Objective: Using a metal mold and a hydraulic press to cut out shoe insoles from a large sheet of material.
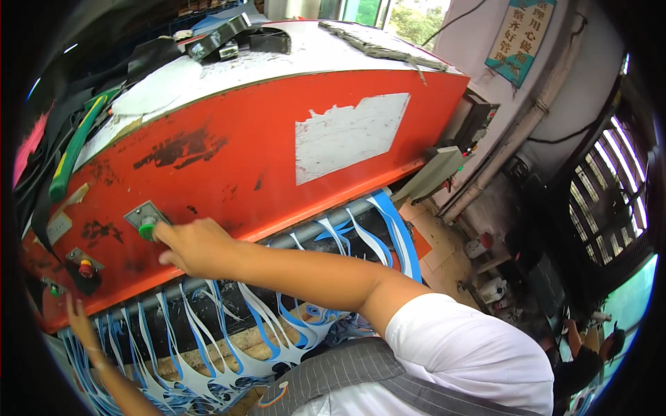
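My right hand [198, 246] reaches across the front of a red machine [257, 166], its fingertips at a green push button [146, 229] on a metal plate. Its thumb stands apart, and no object shows in the hand. Farther left, my left hand [83, 331] has its fingers stretched upward close to a second green button [55, 290]; whether they touch is hard to see. A red mushroom-shaped button [85, 269] sits between the two. Below the panel hang blue and white sheet strips [198, 340] with cut-out gaps, draped over a grey roller [284, 240].
On the machine's white top lie a dark metal block [218, 38], a crumbly grey strip [381, 47] and a green-handled tool [76, 145]. A grey box-like part [433, 173] juts out at the right end. Another person [590, 360] is at the lower right.
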A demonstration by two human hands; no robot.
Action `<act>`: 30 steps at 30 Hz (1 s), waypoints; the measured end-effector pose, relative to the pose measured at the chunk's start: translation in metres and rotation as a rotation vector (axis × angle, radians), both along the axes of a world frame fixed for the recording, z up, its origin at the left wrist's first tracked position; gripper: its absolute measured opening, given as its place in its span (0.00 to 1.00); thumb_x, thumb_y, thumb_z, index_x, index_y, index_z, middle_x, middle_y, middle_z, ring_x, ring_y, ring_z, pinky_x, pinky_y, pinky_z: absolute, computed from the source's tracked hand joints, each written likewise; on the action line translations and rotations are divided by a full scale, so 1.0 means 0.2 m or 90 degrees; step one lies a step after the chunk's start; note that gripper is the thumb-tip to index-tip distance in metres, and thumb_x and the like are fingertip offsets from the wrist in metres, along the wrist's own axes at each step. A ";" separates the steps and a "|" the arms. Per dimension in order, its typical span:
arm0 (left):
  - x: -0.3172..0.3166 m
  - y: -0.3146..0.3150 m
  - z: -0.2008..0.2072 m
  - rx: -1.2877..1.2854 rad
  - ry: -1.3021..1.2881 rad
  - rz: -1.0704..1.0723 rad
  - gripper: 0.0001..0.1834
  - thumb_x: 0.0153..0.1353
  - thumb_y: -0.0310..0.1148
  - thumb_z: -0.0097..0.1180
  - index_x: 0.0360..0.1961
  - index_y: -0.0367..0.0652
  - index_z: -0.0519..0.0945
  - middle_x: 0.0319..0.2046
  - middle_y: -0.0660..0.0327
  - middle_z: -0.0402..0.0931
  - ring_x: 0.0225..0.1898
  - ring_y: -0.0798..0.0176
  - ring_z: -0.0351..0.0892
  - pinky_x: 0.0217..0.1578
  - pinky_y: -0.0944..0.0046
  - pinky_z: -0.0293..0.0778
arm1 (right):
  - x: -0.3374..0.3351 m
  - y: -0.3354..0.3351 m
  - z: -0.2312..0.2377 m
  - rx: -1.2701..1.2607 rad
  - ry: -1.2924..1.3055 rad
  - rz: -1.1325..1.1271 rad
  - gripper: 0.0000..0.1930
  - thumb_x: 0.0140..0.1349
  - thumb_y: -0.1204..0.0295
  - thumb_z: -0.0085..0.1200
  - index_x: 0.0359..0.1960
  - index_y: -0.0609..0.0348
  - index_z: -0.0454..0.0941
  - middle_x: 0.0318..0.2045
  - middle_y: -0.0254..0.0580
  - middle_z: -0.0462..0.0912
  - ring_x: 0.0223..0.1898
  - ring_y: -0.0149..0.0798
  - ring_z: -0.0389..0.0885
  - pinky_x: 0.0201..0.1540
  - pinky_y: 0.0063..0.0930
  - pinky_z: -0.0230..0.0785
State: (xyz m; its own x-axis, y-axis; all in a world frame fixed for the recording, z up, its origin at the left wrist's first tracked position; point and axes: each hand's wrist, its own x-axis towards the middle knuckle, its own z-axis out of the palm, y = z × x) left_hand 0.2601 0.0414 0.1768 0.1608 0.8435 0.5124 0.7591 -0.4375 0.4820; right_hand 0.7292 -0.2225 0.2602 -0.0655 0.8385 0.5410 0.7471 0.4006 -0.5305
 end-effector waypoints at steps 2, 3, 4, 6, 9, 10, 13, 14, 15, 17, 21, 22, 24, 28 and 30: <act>0.80 -0.55 0.11 -0.106 -0.034 -0.109 0.15 0.66 0.34 0.50 0.48 0.34 0.78 0.44 0.53 0.80 0.46 0.58 0.77 0.50 0.61 0.69 | 0.15 -0.14 -0.05 -0.094 -0.052 -0.038 0.18 0.58 0.61 0.57 0.45 0.54 0.68 0.28 0.49 0.82 0.32 0.58 0.81 0.33 0.53 0.71; 0.89 -0.81 0.08 -0.054 -0.047 -0.133 0.11 0.64 0.32 0.51 0.38 0.36 0.81 0.36 0.55 0.81 0.37 0.60 0.77 0.41 0.60 0.72 | 0.09 -0.19 -0.02 -0.110 -0.067 0.014 0.18 0.57 0.60 0.58 0.44 0.54 0.70 0.30 0.50 0.83 0.33 0.57 0.82 0.34 0.52 0.71; 1.04 -1.06 0.10 -0.031 0.012 -0.232 0.07 0.61 0.29 0.53 0.34 0.36 0.81 0.31 0.55 0.81 0.32 0.59 0.78 0.36 0.60 0.74 | 0.05 -0.24 0.01 -0.118 -0.054 0.044 0.18 0.57 0.60 0.58 0.43 0.55 0.72 0.30 0.50 0.83 0.34 0.57 0.81 0.36 0.51 0.71; 1.39 -1.45 0.04 -0.079 -0.057 -0.440 0.03 0.53 0.25 0.57 0.29 0.38 0.81 0.28 0.53 0.81 0.27 0.58 0.80 0.30 0.60 0.74 | 0.02 -0.30 -0.01 -0.096 -0.012 0.067 0.17 0.57 0.60 0.58 0.42 0.56 0.73 0.30 0.51 0.83 0.35 0.57 0.81 0.37 0.51 0.71; 1.78 -1.81 0.00 -0.164 0.000 -0.658 0.07 0.54 0.29 0.56 0.32 0.38 0.82 0.30 0.48 0.80 0.34 0.46 0.80 0.38 0.52 0.75 | 0.05 -0.42 0.07 -0.095 -0.003 0.059 0.15 0.57 0.61 0.58 0.40 0.57 0.74 0.30 0.50 0.83 0.35 0.57 0.81 0.37 0.50 0.71; 1.85 -1.87 0.00 -0.181 0.087 -0.687 0.08 0.55 0.31 0.56 0.33 0.38 0.82 0.31 0.46 0.79 0.36 0.43 0.79 0.40 0.50 0.75 | 0.06 -0.46 0.09 -0.093 -0.003 0.057 0.15 0.57 0.61 0.58 0.40 0.57 0.74 0.30 0.50 0.83 0.35 0.57 0.81 0.37 0.50 0.71; 1.94 -2.01 -0.16 -0.181 0.197 -0.618 0.11 0.57 0.33 0.53 0.36 0.38 0.81 0.34 0.44 0.79 0.38 0.39 0.78 0.41 0.47 0.73 | 0.13 -0.61 0.07 -0.087 0.030 0.054 0.14 0.57 0.61 0.58 0.38 0.57 0.74 0.30 0.50 0.83 0.34 0.56 0.81 0.37 0.48 0.71; 1.95 -2.05 -0.20 -0.180 0.204 -0.622 0.11 0.57 0.33 0.53 0.36 0.38 0.81 0.34 0.44 0.79 0.38 0.39 0.78 0.41 0.47 0.73 | 0.15 -0.66 0.03 -0.078 0.052 0.051 0.13 0.56 0.61 0.59 0.36 0.57 0.76 0.29 0.48 0.83 0.34 0.54 0.81 0.37 0.48 0.71; 1.95 -2.09 -0.21 -0.184 0.209 -0.584 0.12 0.59 0.34 0.53 0.37 0.38 0.81 0.34 0.44 0.79 0.38 0.39 0.77 0.41 0.47 0.73 | 0.17 -0.72 -0.02 -0.072 0.074 0.045 0.13 0.55 0.61 0.60 0.33 0.56 0.77 0.28 0.47 0.83 0.34 0.53 0.82 0.38 0.47 0.70; 1.98 -2.15 -0.27 -0.162 0.163 -0.532 0.13 0.61 0.37 0.53 0.35 0.38 0.81 0.32 0.43 0.79 0.37 0.38 0.78 0.39 0.46 0.72 | 0.23 -0.80 -0.12 -0.099 0.092 0.047 0.13 0.54 0.60 0.60 0.33 0.56 0.77 0.28 0.46 0.83 0.34 0.53 0.82 0.38 0.47 0.71; 2.09 -2.26 -0.28 -0.154 0.082 -0.449 0.11 0.57 0.35 0.56 0.27 0.38 0.81 0.27 0.45 0.77 0.32 0.41 0.76 0.34 0.48 0.71 | 0.42 -0.96 -0.32 -0.101 0.133 0.039 0.12 0.56 0.60 0.58 0.30 0.55 0.78 0.27 0.44 0.83 0.31 0.52 0.82 0.34 0.44 0.72; 2.08 -2.30 -0.31 -0.163 0.092 -0.447 0.11 0.57 0.35 0.56 0.27 0.38 0.81 0.27 0.45 0.77 0.32 0.41 0.76 0.34 0.48 0.71 | 0.47 -1.03 -0.34 -0.114 0.169 0.045 0.12 0.56 0.60 0.58 0.30 0.54 0.78 0.26 0.43 0.83 0.31 0.52 0.82 0.34 0.43 0.72; 2.06 -2.41 -0.36 -0.201 0.186 -0.362 0.13 0.57 0.37 0.57 0.24 0.37 0.80 0.23 0.46 0.74 0.29 0.41 0.74 0.31 0.47 0.68 | 0.65 -1.18 -0.50 -0.130 0.193 -0.009 0.11 0.57 0.60 0.56 0.32 0.53 0.80 0.26 0.45 0.82 0.30 0.51 0.81 0.34 0.42 0.72; 2.09 -2.41 -0.39 -0.241 0.203 -0.359 0.14 0.57 0.39 0.58 0.24 0.37 0.81 0.20 0.47 0.71 0.26 0.42 0.73 0.29 0.48 0.67 | 1.22 -1.31 -0.67 -0.096 0.155 -0.173 0.11 0.61 0.63 0.52 0.33 0.58 0.79 0.31 0.48 0.81 0.36 0.52 0.80 0.40 0.42 0.71; 2.02 -2.51 -0.34 -0.374 0.258 -0.361 0.14 0.55 0.39 0.60 0.25 0.38 0.82 0.22 0.47 0.71 0.28 0.42 0.73 0.30 0.48 0.67 | 1.40 -1.48 -0.83 -0.032 0.122 -0.218 0.12 0.62 0.63 0.50 0.33 0.58 0.80 0.34 0.48 0.81 0.41 0.52 0.78 0.45 0.44 0.70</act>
